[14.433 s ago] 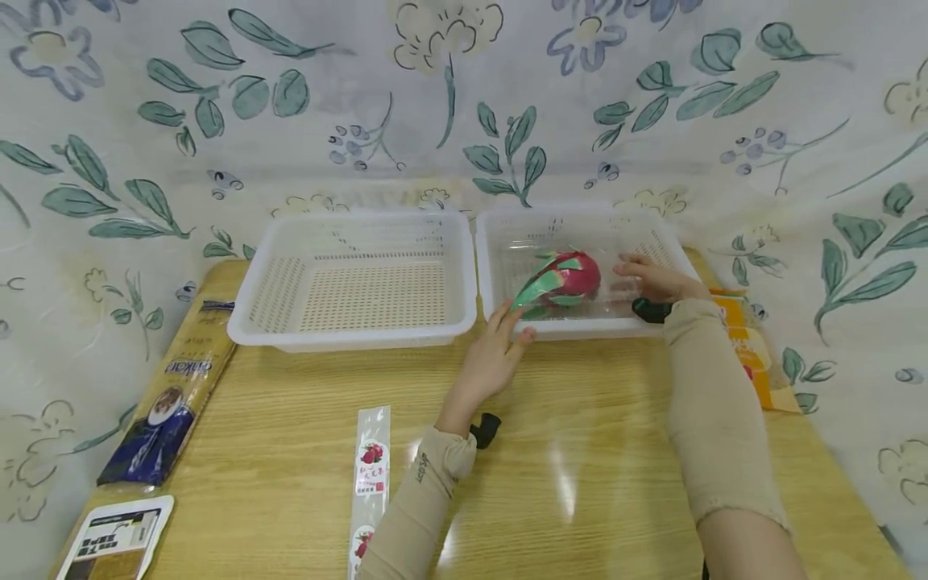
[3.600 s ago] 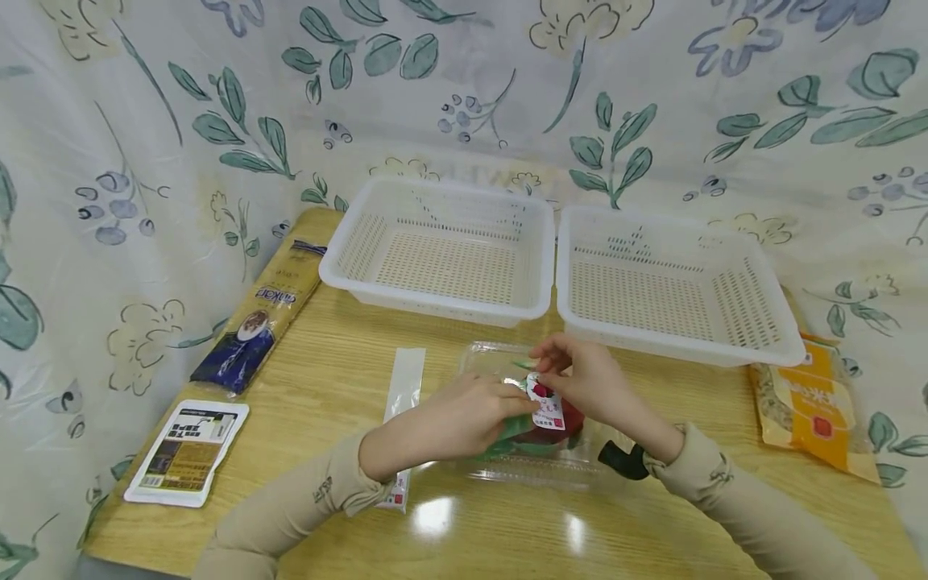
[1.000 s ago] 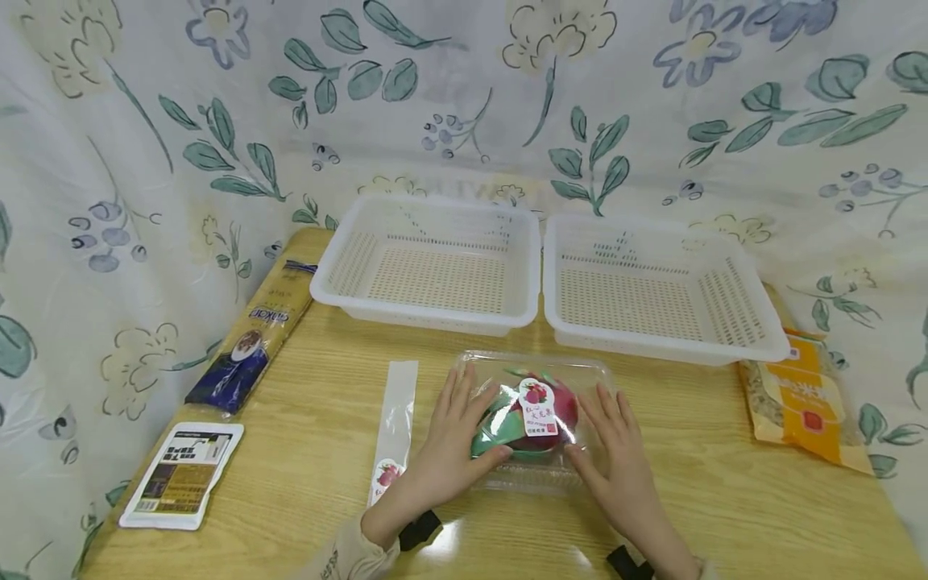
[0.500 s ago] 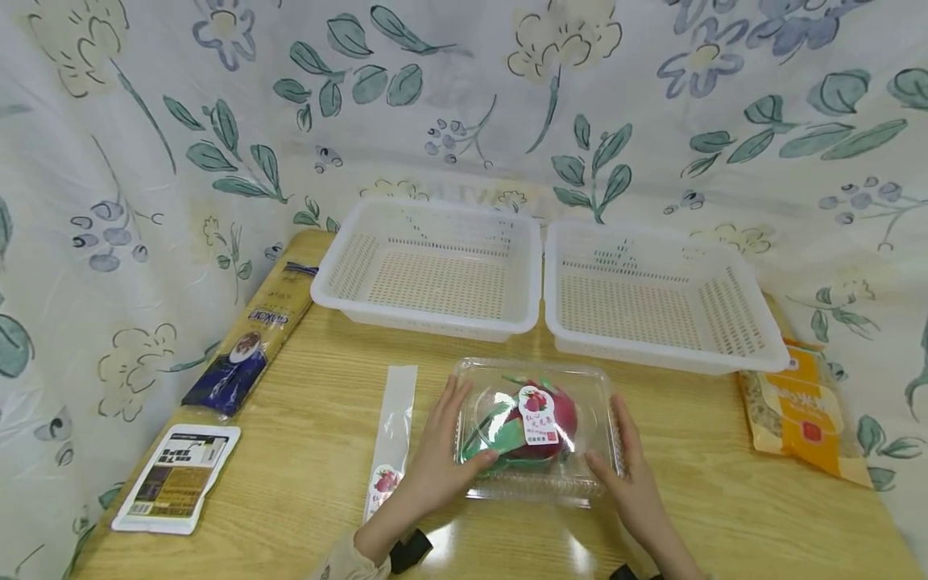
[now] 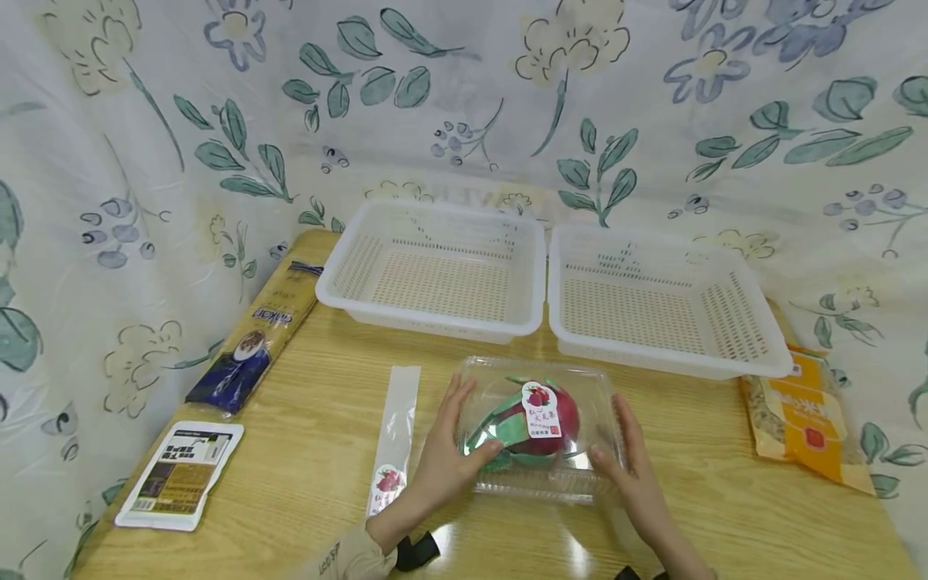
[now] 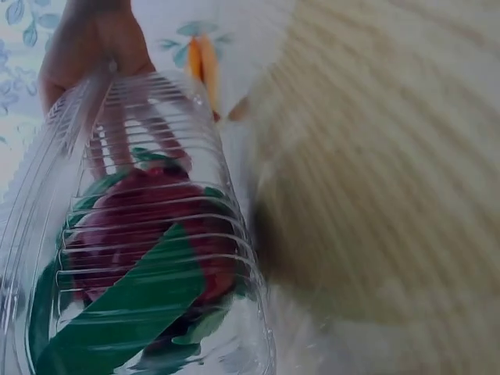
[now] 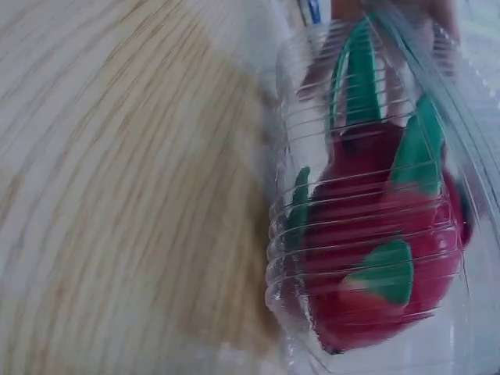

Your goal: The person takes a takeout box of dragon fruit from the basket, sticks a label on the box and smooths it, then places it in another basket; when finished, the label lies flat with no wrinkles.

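A clear plastic clamshell box (image 5: pixel 532 486), lid down, holds a red dragon fruit (image 5: pixel 568 419) with green leaf tips. On its lid sits a white sticker (image 5: pixel 541 412) with fruit pictures and writing. My left hand (image 5: pixel 448 461) grips the box's left end, thumb over the lid's edge. At the opposite end my right hand (image 5: pixel 636 483) grips it the same way. Through the ribbed wall in the left wrist view, the dragon fruit (image 6: pixel 141 226) shows, my right hand (image 6: pixel 98 43) beyond it. In the right wrist view the box (image 7: pixel 351 141) appears just above or on the table.
A strip of stickers (image 5: pixel 395 427) lies left of the box. Two white baskets, left (image 5: pixel 435 318) and right (image 5: pixel 667 354), stand behind. A pasta bag (image 5: pixel 254 342) and white-edged packet (image 5: pixel 180 475) lie left; an orange bag (image 5: pixel 808 419) lies right.
Earlier the box was in the right basket; it came out onto the table, and a sticker went onto its lid. My hands shifted from flat on the lid to gripping the box's ends.
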